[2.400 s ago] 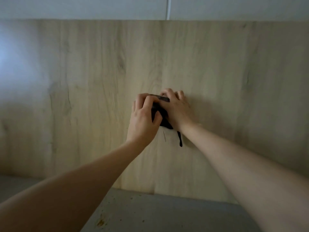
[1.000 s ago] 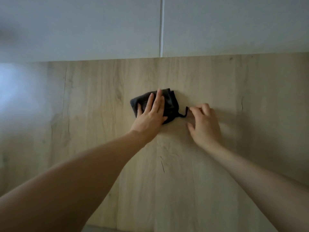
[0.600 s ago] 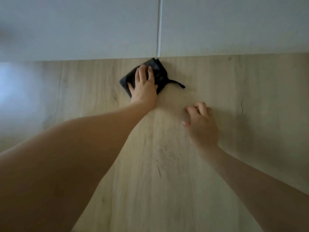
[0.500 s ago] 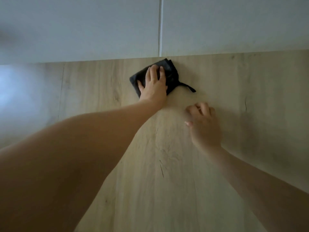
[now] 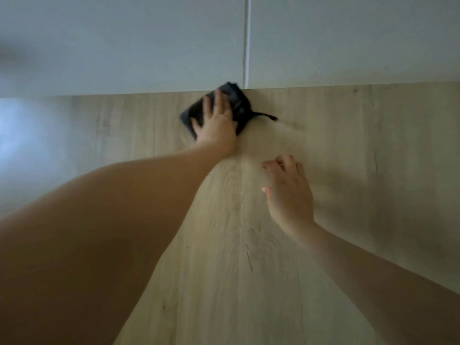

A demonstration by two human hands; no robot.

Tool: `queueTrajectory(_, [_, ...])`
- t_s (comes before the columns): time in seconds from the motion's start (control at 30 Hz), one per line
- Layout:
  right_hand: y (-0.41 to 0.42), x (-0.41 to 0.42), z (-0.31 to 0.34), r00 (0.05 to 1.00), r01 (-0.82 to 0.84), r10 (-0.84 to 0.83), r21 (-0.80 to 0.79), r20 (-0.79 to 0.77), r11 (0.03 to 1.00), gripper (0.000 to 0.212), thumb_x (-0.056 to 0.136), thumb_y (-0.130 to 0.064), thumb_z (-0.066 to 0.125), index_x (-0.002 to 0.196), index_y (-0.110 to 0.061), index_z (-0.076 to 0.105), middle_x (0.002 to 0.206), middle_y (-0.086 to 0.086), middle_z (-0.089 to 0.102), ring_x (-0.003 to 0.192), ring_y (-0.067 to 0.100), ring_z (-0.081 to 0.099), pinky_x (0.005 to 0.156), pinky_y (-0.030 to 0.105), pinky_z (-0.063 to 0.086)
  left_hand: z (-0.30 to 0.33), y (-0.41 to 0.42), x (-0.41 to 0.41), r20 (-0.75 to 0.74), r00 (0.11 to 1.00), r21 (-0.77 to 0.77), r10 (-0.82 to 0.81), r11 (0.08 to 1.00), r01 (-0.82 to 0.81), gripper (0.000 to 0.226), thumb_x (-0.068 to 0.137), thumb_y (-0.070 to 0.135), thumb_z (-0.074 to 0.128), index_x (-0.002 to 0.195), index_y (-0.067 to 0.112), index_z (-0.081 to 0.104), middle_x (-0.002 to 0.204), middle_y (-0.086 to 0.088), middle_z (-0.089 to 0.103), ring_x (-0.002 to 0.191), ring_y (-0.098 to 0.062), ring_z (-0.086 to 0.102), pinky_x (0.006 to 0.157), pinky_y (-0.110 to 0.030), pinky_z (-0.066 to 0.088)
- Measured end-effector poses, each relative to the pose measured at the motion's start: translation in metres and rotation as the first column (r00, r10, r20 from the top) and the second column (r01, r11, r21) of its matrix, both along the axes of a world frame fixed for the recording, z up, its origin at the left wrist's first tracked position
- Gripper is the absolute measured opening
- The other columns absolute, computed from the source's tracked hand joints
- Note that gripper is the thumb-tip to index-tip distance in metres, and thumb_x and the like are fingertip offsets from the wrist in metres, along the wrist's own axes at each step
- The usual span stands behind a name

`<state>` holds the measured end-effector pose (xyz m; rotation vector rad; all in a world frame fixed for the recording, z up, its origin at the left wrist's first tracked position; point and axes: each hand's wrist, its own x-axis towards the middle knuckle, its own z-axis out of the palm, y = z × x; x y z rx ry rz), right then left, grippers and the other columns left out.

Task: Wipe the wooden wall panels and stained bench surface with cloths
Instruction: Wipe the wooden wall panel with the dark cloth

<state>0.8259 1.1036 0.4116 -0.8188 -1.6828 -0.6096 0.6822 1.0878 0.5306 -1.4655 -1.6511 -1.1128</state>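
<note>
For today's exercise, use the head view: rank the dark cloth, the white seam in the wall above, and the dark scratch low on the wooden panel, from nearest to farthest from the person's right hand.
From the right hand:
1. Dark scratch, below, slightly left; ranking against the cloth is close.
2. Dark cloth, up left, under the left hand.
3. White seam, highest, above the wooden panel.

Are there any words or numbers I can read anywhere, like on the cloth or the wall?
None: no words, numbers or signs show anywhere.
The dark cloth under the left hand is plain, with no readable tag.
The wooden panel shows only grain and a few dark marks.
The pale wall above has just a seam line.
The right hand holds nothing.
</note>
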Motion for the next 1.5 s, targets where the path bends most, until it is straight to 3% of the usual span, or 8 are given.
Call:
queueTrajectory(0.17, [-0.004,-0.033,-0.003,0.997,-0.029,0.028,0.001,0.078,1.0,0.038,0.085,-0.007,0.063,0.121,-0.018,0.06,0.118,0.0,0.049,0.106,0.021,0.044,0.089,0.029,0.038,0.002,-0.003,-0.052,-0.259,0.966,-0.03,0.004,0.999,-0.012,0.063,0.102,0.036,0.03,0.152,0.019,-0.005,0.158,0.007,-0.017,0.145,-0.017,-0.014,0.116,-0.056,0.004])
queueTrajectory(0.33, [0.002,-0.047,-0.004,0.999,0.001,-0.002,0.023,0.054,1.0,0.043,0.078,-0.01,0.071,0.118,-0.021,0.062,0.121,0.001,0.05,0.109,0.023,0.046,0.09,0.032,0.04,-0.001,-0.017,-0.108,0.189,0.979,-0.039,0.079,0.997,-0.073,0.064,0.103,0.035,0.027,0.151,0.016,-0.01,0.157,0.001,-0.021,0.145,-0.021,-0.016,0.114,-0.057,0.001])
queueTrajectory(0.47, [0.005,-0.047,-0.004,0.996,0.03,-0.032,0.035,0.085,0.999,0.045,0.082,-0.012,0.068,0.124,-0.022,0.057,0.124,-0.001,0.048,0.112,0.022,0.043,0.091,0.032,0.038,0.001,-0.014,-0.088,0.278,0.959,-0.03,0.051,0.999,-0.044,0.064,0.103,0.033,0.026,0.15,0.016,-0.013,0.156,0.002,-0.025,0.144,-0.022,-0.019,0.114,-0.056,-0.003])
queueTrajectory(0.7, [0.01,-0.048,-0.01,0.999,0.004,-0.006,0.032,0.054,0.999,0.049,0.078,-0.01,0.071,0.123,-0.025,0.057,0.123,-0.003,0.049,0.11,0.022,0.043,0.088,0.033,0.043,0.0,-0.011,-0.072,-0.22,0.975,-0.076,-0.014,0.997,-0.003,0.066,0.101,0.044,0.028,0.151,0.024,-0.012,0.156,0.01,-0.022,0.144,-0.014,-0.019,0.117,-0.05,-0.004])
queueTrajectory(0.97, [0.013,-0.049,-0.011,1.0,0.015,-0.017,0.068,0.022,0.998,0.054,0.068,-0.009,0.077,0.118,-0.02,0.061,0.119,0.002,0.055,0.104,0.026,0.051,0.086,0.036,0.047,0.007,-0.005,-0.061,0.195,0.981,-0.003,-0.004,1.0,0.005,0.066,0.101,0.042,0.024,0.151,0.02,-0.013,0.156,0.005,-0.025,0.144,-0.017,-0.02,0.114,-0.052,-0.008])
queueTrajectory(1.2, [0.005,-0.053,-0.014,0.994,0.089,-0.089,0.008,0.064,0.996,0.045,0.083,-0.012,0.062,0.126,-0.025,0.054,0.13,-0.002,0.046,0.114,0.022,0.043,0.094,0.033,0.041,-0.014,-0.012,-0.076,-0.216,0.976,-0.062,-0.028,0.998,0.015,0.067,0.099,0.051,0.025,0.15,0.03,-0.014,0.156,0.014,-0.022,0.144,-0.012,-0.019,0.118,-0.046,-0.005])
queueTrajectory(1.37, [-0.001,-0.059,-0.016,0.994,0.109,-0.108,0.042,-0.03,0.993,0.05,0.072,-0.001,0.072,0.117,-0.022,0.062,0.122,0.0,0.054,0.104,0.025,0.053,0.08,0.037,0.048,-0.014,-0.02,-0.128,0.248,0.967,-0.05,0.05,0.998,-0.039,0.067,0.1,0.049,0.022,0.15,0.025,-0.016,0.155,0.008,-0.026,0.143,-0.016,-0.022,0.117,-0.046,-0.007])
queueTrajectory(1.5, [-0.006,-0.071,-0.012,0.993,0.113,-0.113,0.017,0.017,0.993,0.05,0.077,0.004,0.063,0.12,-0.02,0.059,0.126,0.002,0.05,0.107,0.026,0.05,0.087,0.035,0.043,-0.018,-0.011,-0.093,0.262,0.965,0.01,-0.006,1.0,0.003,0.066,0.1,0.044,0.023,0.15,0.022,-0.014,0.156,0.004,-0.024,0.143,-0.019,-0.021,0.114,-0.048,-0.01])
